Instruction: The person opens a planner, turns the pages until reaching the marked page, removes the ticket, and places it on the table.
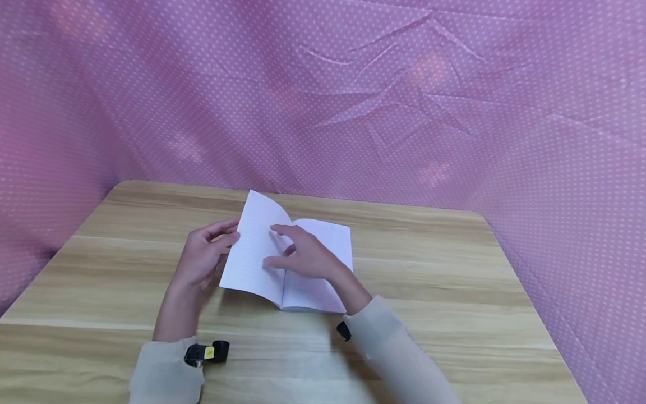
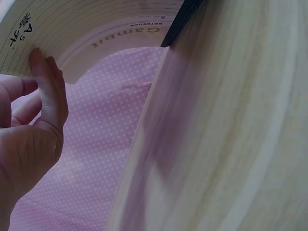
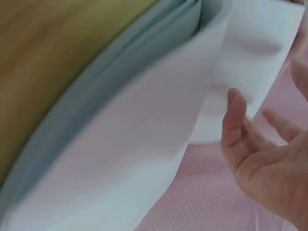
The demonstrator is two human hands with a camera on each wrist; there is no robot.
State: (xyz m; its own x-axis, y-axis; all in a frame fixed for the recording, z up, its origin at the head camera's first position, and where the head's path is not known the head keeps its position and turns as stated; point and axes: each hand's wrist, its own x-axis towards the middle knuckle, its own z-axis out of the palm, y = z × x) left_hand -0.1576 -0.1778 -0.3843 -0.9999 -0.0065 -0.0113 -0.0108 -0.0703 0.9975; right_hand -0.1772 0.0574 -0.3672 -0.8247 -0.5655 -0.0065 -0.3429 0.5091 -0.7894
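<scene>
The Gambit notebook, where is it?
In the head view, the Gambit notebook lies open centrally on the table, left hand at its raised left edge, right hand over it.

Backdrop: pink-purple cloth (image 1: 323,140), hanging along the far side and both flanks of the table (image 1: 479,314)
Pattern: small white dots in rows, with a few blurry orange-pink patches (image 1: 429,70)
Creases: sharp folds near the top centre, softer slanting drapes toward the left
Table: light wood grain, pale streaks running crosswise, rounded far corners
Light: soft; the cloth darkens at lower left
</scene>
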